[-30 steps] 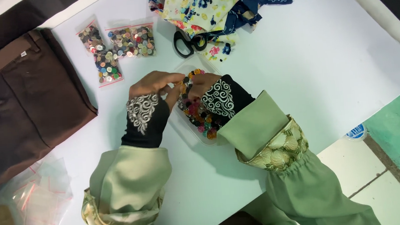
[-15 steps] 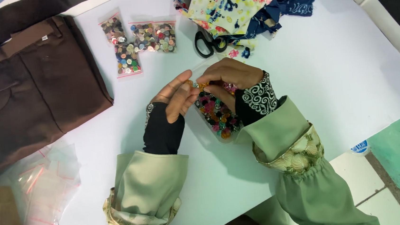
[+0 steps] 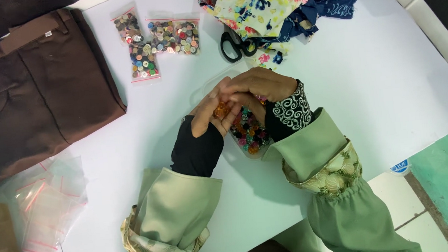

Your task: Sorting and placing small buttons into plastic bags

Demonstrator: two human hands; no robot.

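Observation:
My left hand lies palm up on the white table, cupping a small orange button. Over it my right hand curls, fingertips pinching at that button. Under both hands lies a clear plastic bag of colourful buttons, partly hidden by my wrists. Both arms wear black cuffs and pale green sleeves.
Three small bags of mixed buttons lie at the far side. Black scissors rest beside a floral and navy fabric pile. Brown trousers cover the left. Empty clear zip bags lie at lower left. The table's right edge borders a green floor.
My hands have drawn closer together over the button bag; the left palm has turned up with an orange button in it. The view shifted slightly.

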